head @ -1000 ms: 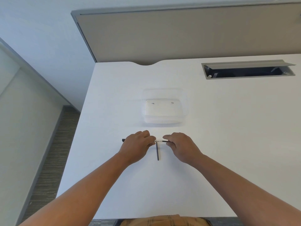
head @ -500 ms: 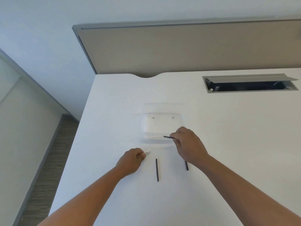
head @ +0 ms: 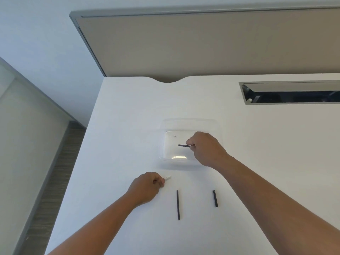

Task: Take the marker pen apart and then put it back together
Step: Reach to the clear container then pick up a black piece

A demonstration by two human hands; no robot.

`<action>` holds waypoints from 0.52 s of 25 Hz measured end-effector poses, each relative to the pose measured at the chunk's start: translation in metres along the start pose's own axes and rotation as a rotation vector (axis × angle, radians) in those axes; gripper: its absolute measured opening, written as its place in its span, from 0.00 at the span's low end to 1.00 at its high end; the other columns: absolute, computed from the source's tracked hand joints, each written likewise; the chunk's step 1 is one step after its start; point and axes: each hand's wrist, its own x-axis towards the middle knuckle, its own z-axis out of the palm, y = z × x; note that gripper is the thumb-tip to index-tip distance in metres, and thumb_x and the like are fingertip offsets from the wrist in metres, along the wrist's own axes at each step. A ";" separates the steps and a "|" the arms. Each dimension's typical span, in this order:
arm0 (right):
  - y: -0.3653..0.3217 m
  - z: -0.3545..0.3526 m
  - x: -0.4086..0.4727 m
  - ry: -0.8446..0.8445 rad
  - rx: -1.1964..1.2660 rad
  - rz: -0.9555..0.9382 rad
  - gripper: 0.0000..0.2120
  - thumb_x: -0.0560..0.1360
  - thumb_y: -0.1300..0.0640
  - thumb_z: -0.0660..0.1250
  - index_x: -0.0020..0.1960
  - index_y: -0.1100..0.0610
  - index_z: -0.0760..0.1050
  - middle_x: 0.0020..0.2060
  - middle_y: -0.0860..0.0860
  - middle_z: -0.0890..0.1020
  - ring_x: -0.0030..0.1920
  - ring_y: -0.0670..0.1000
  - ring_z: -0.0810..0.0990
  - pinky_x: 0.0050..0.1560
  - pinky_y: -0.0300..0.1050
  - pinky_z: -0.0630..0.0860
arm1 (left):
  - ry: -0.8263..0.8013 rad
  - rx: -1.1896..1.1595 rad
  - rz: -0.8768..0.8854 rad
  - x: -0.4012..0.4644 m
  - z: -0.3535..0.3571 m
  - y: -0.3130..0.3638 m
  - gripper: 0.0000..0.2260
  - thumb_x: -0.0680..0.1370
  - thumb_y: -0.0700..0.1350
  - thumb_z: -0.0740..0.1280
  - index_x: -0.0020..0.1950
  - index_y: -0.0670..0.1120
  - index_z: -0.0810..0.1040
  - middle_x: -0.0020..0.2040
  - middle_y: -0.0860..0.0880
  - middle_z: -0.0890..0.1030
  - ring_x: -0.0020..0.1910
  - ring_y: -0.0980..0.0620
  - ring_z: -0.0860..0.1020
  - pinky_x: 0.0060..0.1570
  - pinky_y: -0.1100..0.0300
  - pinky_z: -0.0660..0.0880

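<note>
The marker pen lies in parts: the left hand (head: 147,188) closes round the white barrel (head: 167,178) on the tabletop (head: 257,162), while the right hand (head: 206,148) pinches a short dark piece (head: 183,145) over the clear tray (head: 189,120). Two thin dark rods (head: 178,205) (head: 215,198) lie apart nearby. All look light, stiff and prone to rolling, best pinched mid-length.

You have no legible text in view. The white marker barrel (head: 167,178) in your left hand (head: 145,188) carries a small dark print near its exposed end, too small to read. No other labels, brands, numbers or signs can be made out.
</note>
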 end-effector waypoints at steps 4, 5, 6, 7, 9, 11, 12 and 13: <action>0.006 0.007 0.003 0.034 0.081 0.020 0.14 0.81 0.65 0.59 0.62 0.58 0.79 0.54 0.53 0.80 0.57 0.56 0.78 0.54 0.53 0.78 | 0.047 0.094 0.032 0.001 0.005 -0.002 0.10 0.81 0.47 0.60 0.43 0.57 0.78 0.40 0.56 0.80 0.42 0.52 0.78 0.38 0.61 0.70; 0.007 0.009 0.002 0.068 0.081 0.005 0.14 0.81 0.64 0.59 0.62 0.61 0.79 0.55 0.55 0.81 0.58 0.58 0.78 0.56 0.56 0.78 | 0.055 0.103 0.035 0.002 0.006 -0.003 0.10 0.81 0.47 0.60 0.43 0.57 0.78 0.40 0.57 0.79 0.41 0.53 0.78 0.38 0.61 0.70; 0.008 0.012 0.000 0.106 0.083 -0.021 0.13 0.81 0.64 0.59 0.61 0.62 0.79 0.54 0.57 0.81 0.57 0.60 0.79 0.56 0.58 0.78 | 0.060 0.108 0.037 0.002 0.006 -0.003 0.10 0.81 0.47 0.60 0.43 0.57 0.78 0.39 0.57 0.79 0.40 0.53 0.77 0.37 0.61 0.69; 0.009 0.015 -0.002 0.145 0.089 -0.049 0.12 0.81 0.64 0.60 0.60 0.62 0.79 0.52 0.57 0.82 0.56 0.60 0.79 0.55 0.58 0.78 | 0.063 0.111 0.042 0.003 0.005 -0.003 0.10 0.81 0.47 0.60 0.43 0.57 0.78 0.39 0.57 0.79 0.40 0.53 0.77 0.37 0.61 0.69; 0.010 0.020 -0.008 0.219 0.128 -0.090 0.11 0.81 0.63 0.61 0.58 0.62 0.81 0.49 0.56 0.82 0.53 0.59 0.78 0.53 0.54 0.77 | 0.060 0.110 0.049 0.001 0.005 -0.002 0.10 0.81 0.47 0.60 0.44 0.56 0.79 0.38 0.57 0.79 0.40 0.52 0.77 0.38 0.60 0.70; 0.006 0.025 -0.020 0.312 0.209 -0.118 0.11 0.81 0.64 0.62 0.59 0.59 0.82 0.49 0.53 0.83 0.52 0.56 0.78 0.53 0.47 0.74 | 0.057 0.103 0.045 -0.001 0.004 0.000 0.10 0.81 0.47 0.60 0.45 0.54 0.80 0.39 0.56 0.80 0.42 0.51 0.78 0.40 0.59 0.72; 0.002 0.028 -0.028 0.371 0.235 -0.145 0.12 0.80 0.65 0.63 0.59 0.59 0.82 0.49 0.52 0.83 0.51 0.56 0.78 0.53 0.46 0.73 | 0.059 0.099 0.044 -0.002 0.005 0.000 0.10 0.81 0.47 0.59 0.46 0.54 0.80 0.39 0.55 0.81 0.43 0.50 0.79 0.41 0.58 0.73; -0.001 0.032 -0.037 0.422 0.242 -0.179 0.11 0.79 0.65 0.65 0.58 0.59 0.82 0.48 0.52 0.83 0.50 0.56 0.78 0.53 0.45 0.74 | 0.065 0.094 0.045 -0.005 0.005 0.000 0.11 0.81 0.48 0.59 0.46 0.54 0.80 0.40 0.54 0.82 0.44 0.50 0.80 0.43 0.57 0.74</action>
